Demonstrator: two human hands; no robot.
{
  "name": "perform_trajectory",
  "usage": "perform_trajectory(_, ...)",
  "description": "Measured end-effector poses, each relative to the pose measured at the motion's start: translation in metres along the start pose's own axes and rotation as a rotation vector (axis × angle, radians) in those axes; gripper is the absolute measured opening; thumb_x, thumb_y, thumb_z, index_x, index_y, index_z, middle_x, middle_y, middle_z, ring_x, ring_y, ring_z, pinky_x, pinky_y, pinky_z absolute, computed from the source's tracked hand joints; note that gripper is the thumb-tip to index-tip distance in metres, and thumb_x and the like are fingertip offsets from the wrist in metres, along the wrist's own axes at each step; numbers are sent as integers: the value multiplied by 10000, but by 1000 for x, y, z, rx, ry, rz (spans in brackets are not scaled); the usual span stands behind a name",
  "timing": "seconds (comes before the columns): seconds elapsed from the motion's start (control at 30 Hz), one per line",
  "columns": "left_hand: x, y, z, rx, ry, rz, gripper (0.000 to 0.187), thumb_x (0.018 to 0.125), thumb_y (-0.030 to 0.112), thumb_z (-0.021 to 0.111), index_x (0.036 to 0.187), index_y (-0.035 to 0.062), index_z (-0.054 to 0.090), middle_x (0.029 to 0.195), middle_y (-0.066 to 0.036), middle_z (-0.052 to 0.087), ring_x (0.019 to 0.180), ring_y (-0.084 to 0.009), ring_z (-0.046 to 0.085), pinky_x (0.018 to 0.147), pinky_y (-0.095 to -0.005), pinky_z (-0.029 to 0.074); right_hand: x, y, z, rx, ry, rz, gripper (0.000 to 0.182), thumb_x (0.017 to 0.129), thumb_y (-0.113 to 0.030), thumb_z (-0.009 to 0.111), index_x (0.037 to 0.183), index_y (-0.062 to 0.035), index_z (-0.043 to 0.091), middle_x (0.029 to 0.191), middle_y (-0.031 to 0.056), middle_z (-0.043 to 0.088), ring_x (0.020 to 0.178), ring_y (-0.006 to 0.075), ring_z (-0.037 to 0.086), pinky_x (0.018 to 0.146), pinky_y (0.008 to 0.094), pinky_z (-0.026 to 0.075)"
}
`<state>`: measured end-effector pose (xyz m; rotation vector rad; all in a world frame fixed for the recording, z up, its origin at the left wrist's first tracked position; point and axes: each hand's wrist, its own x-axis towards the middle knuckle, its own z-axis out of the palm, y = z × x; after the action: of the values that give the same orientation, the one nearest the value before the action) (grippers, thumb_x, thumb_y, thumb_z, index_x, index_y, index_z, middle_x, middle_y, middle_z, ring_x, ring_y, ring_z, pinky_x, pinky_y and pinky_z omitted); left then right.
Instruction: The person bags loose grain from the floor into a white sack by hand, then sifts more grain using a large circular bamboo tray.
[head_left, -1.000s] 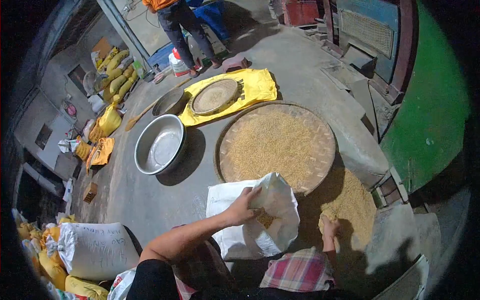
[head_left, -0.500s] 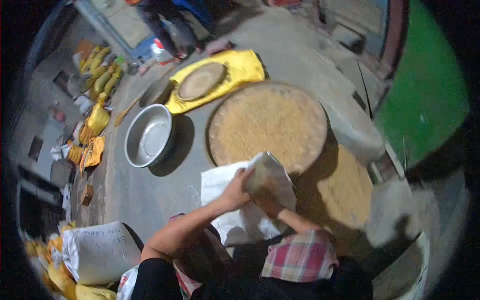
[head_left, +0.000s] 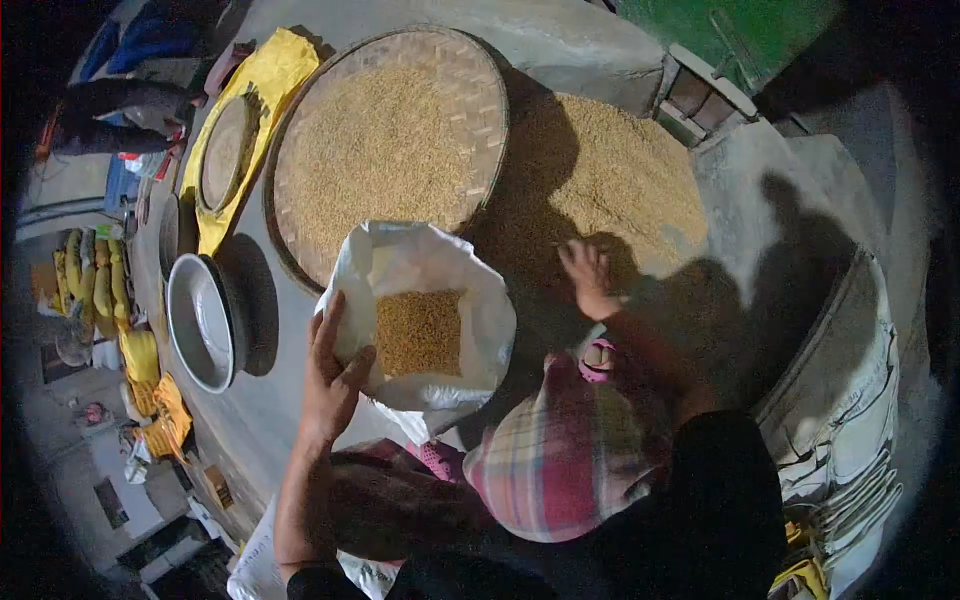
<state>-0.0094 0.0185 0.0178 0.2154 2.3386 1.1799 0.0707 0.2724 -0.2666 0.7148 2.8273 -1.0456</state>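
Observation:
My left hand (head_left: 335, 375) grips the near-left rim of a white woven sack (head_left: 490, 320), thumb over the edge and fingers along the outside. The sack's mouth gapes toward me, and a bed of brown grain (head_left: 420, 335) shows inside. Off to the right, my right hand (head_left: 590, 275) is spread open, palm down, at the shadowed near edge of a golden grain heap (head_left: 630, 185) on the floor. Just beyond the sack lies a wide round woven tray (head_left: 485, 150) covered with pale grain (head_left: 375, 150).
A metal basin (head_left: 200, 320) stands left of the tray. Behind it, a smaller round tray (head_left: 225, 155) rests on a yellow sheet (head_left: 290, 60). Folded white sacks (head_left: 840, 480) are stacked at right. Another person's legs (head_left: 120, 115) show at far left. A low concrete ledge (head_left: 600, 50) runs behind.
The view has turned toward the right. My right hand has left the sack and moved out to the floor heap. The sack's mouth is now spread wide, showing the grain inside.

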Motion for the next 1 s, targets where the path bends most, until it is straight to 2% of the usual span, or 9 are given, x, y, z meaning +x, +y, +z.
perform_trajectory(0.17, -4, 0, -1, 57, 20, -29, 622, 735, -50, 499, 1311, 39, 283, 1223, -96, 297, 1124, -231, 373, 923, -311, 341, 28, -41, 51, -394, -156, -287, 683, 763, -484, 487, 1274, -51, 349, 1350, 232, 209, 1241, 362, 219, 1003, 506, 175)
perform_trajectory(0.27, -6, 9, 6, 35, 49, -54, 628, 732, -74, 489, 1313, 44, 282, 1227, -102, 290, 1138, -233, 361, 929, -314, 336, 76, -15, 133, -541, 369, -589, 648, 797, -455, 447, 1261, -12, 355, 1343, 190, 261, 1219, 313, 284, 995, 499, 191)
perform_trajectory(0.47, -8, -9, 1, 23, 91, -124, 614, 753, -56, 519, 1309, 57, 288, 1234, -106, 283, 1200, -237, 280, 971, -315, 296, 151, 30, 104, -314, 245, 88, 250, 820, -142, 426, 954, 36, 540, 1066, 209, 477, 1000, 332, 456, 901, 392, 341)
perform_trajectory(0.5, -8, -18, -1, 29, 101, -108, 612, 754, -46, 525, 1309, 62, 290, 1236, -113, 284, 1194, -243, 288, 969, -317, 300, 137, 7, 41, 3, -158, 109, 337, 808, -88, 424, 1128, 6, 473, 1265, 192, 358, 1166, 375, 323, 1004, 471, 189)
perform_trajectory(0.53, -9, -25, 0, 35, 111, -87, 611, 755, -35, 531, 1308, 67, 293, 1238, -121, 284, 1188, -248, 295, 966, -319, 303, 115, 22, 33, -113, -34, -235, 301, 783, -70, 468, 1072, -1, 517, 1213, 198, 405, 1144, 372, 344, 983, 476, 212)
perform_trajectory(0.6, -4, -28, -4, 78, 43, -20, 636, 745, -11, 555, 1312, 78, 283, 1242, -149, 292, 1166, -260, 316, 966, -327, 303, 95, 39, 27, -74, 113, -341, 352, 681, -15, 573, 1031, -49, 558, 1176, 176, 437, 1124, 340, 376, 958, 439, 280)
perform_trajectory(0.7, 5, -19, 2, 185, 66, 43, 681, 725, 27, 575, 1323, 81, 252, 1217, -179, 316, 1138, -304, 348, 959, -338, 307, 92, 62, 29, 291, 229, -54, 375, 627, -31, 620, 999, -56, 575, 1107, 134, 497, 1037, 291, 459, 886, 353, 371)
perform_trajectory(0.77, 9, -13, 5, 196, 75, 62, 683, 723, 29, 575, 1322, 78, 252, 1216, -181, 316, 1137, -311, 350, 958, -339, 308, 106, 98, 40, 820, -16, 367, 405, 658, -68, 644, 1049, -48, 542, 1103, 96, 497, 1019, 219, 467, 857, 315, 384)
perform_trajectory(1.0, 27, -27, 14, 187, 52, 125, 699, 702, 35, 588, 1314, 56, 253, 1247, -199, 284, 1162, -332, 333, 970, -346, 307, 81, 76, 1, 1268, 96, 280, 483, 712, -107, 612, 1168, -75, 456, 1005, 71, 538, 846, 165, 531, 735, 276, 431)
